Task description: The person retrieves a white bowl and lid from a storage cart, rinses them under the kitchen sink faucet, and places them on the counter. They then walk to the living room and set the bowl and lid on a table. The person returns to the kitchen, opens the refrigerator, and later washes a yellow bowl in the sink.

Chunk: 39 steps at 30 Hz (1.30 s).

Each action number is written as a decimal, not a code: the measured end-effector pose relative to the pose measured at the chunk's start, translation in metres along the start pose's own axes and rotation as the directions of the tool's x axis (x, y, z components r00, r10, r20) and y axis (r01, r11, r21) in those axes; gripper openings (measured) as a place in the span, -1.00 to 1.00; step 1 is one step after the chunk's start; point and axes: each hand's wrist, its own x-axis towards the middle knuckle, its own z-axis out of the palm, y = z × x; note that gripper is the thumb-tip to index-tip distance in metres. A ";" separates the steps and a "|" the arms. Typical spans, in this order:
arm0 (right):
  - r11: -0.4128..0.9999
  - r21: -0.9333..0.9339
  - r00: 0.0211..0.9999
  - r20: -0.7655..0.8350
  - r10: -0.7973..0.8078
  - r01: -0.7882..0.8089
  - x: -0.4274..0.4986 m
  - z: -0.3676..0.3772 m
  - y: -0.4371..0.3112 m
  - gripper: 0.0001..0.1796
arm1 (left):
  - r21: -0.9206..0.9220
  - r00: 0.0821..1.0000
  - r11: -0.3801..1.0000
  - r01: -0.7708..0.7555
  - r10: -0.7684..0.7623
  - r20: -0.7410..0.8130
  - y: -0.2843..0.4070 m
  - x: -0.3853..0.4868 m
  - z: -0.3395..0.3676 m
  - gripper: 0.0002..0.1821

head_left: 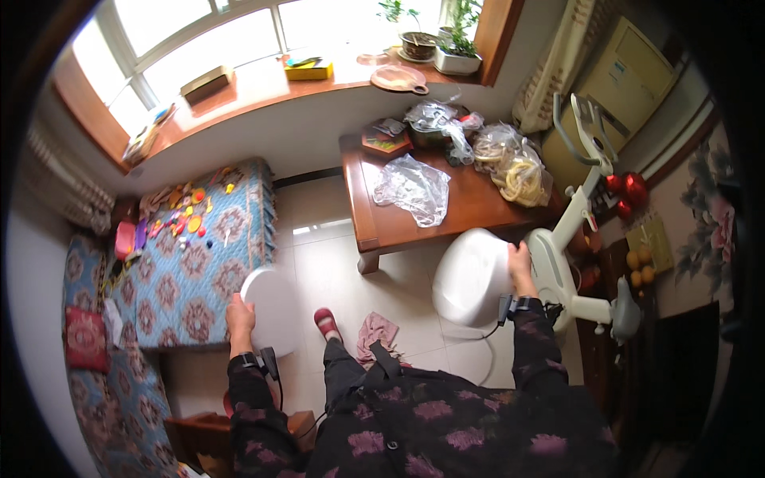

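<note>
My left hand [241, 316] grips the edge of a flat white rounded object [272, 310], beside the quilted blue seat cover [179, 287]. At the right, my right hand [521, 267] holds the rim of a larger white rounded bowl-like piece [472, 278], blurred at its edges. The two pieces are apart, both held above the tiled floor. A pink cloth [376, 334] lies on the floor between my arms, close to my foot in a red shoe [326, 322]. What exactly the white pieces are, I cannot tell.
A wooden table [370, 209] bears plastic bags [412, 188] and a hexagonal tray [387, 140]. At the right stands a white exercise bike [553, 257]. Small toys [194, 224] lie on the covered seat. Potted plants [457, 57] stand on the windowsill. A wooden stool [203, 427] is behind my left arm.
</note>
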 end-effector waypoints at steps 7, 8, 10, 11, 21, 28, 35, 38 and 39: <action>0.398 0.879 0.909 -0.363 0.205 0.261 0.050 0.011 -0.038 -0.48 | -0.925 0.961 0.379 0.015 0.251 0.118 0.053 0.242 -0.054 -0.64; 0.448 0.882 0.915 -0.293 0.277 0.146 0.056 0.019 -0.036 -0.49 | -0.974 0.957 0.194 0.119 0.239 0.164 0.060 0.268 -0.055 -0.58; 0.590 0.807 0.852 -0.306 0.424 -0.004 0.055 0.041 -0.023 -0.51 | -0.927 0.836 -0.118 0.357 0.482 0.261 0.070 0.311 -0.044 -0.49; 0.647 0.758 0.805 -0.331 0.491 -0.082 0.055 0.057 -0.016 -0.52 | -0.913 0.884 -0.043 0.405 0.272 0.380 0.079 0.335 -0.022 -0.52; 0.966 -0.244 0.853 -0.519 -0.054 -0.087 0.128 0.196 -0.067 -0.35 | -0.050 0.857 0.859 -0.509 0.511 0.069 0.171 0.470 0.091 -0.55; 0.857 -0.488 0.986 -0.072 0.149 -0.165 0.229 0.328 -0.108 -0.58 | -0.593 0.857 0.741 0.316 0.045 0.513 0.193 0.513 0.176 -0.67; 0.772 -0.632 0.982 -0.180 -0.057 -0.071 0.300 0.376 -0.122 -0.76 | -0.499 0.770 0.735 0.458 -0.047 0.637 0.222 0.540 0.197 -0.63; 0.703 -0.706 0.983 -0.174 -0.058 -0.083 0.319 0.386 -0.117 -0.81 | -0.458 0.741 0.756 0.467 -0.051 0.670 0.231 0.567 0.219 -0.66; 0.682 -0.728 0.984 -0.161 -0.074 -0.067 0.324 0.394 -0.113 -0.82 | -0.424 0.739 0.771 0.475 -0.089 0.667 0.231 0.578 0.221 -0.66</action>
